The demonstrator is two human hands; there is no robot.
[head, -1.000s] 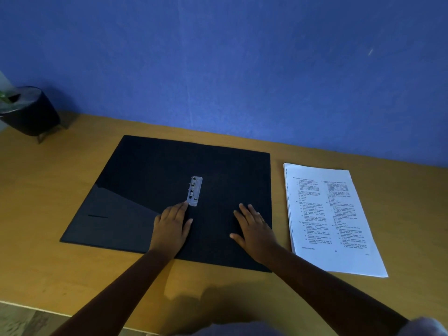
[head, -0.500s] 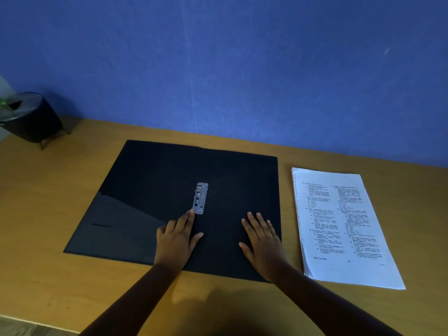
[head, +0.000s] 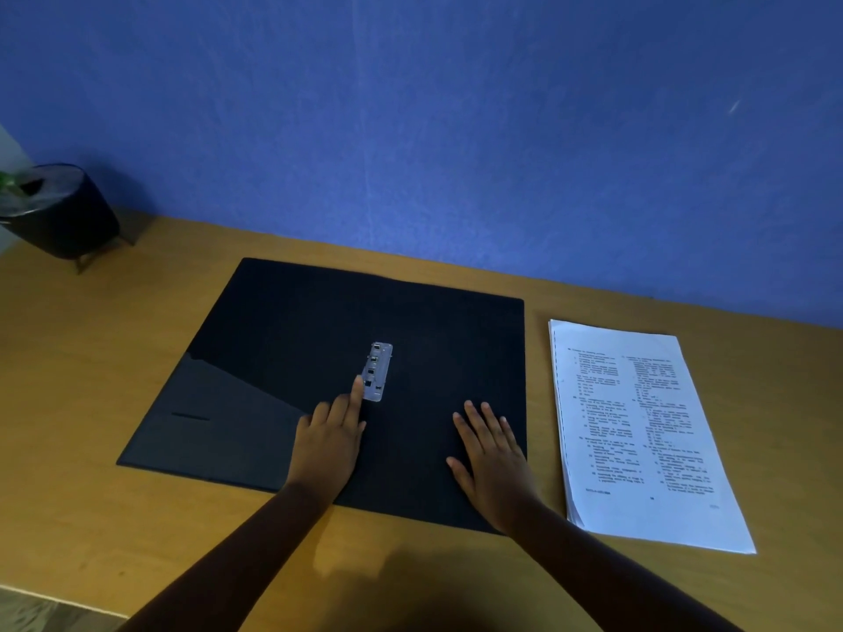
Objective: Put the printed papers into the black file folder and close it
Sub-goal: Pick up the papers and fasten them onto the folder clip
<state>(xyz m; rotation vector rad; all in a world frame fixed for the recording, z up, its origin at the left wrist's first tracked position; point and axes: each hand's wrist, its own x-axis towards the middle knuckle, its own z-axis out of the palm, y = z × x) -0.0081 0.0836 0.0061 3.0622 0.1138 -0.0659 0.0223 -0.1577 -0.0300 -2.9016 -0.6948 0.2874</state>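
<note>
One open black folder [head: 283, 339], one paper stack [head: 638, 431], one dark pot [head: 64, 216], two hands [head: 326, 442].

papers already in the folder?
No. The printed papers lie on the desk, right of the open black folder.

Home study corner: wooden desk [head: 137, 517], blue wall [head: 456, 130], paperwork [head: 638, 431]

Open black folder [head: 283, 339] (papers [head: 638, 431] beside)
</note>
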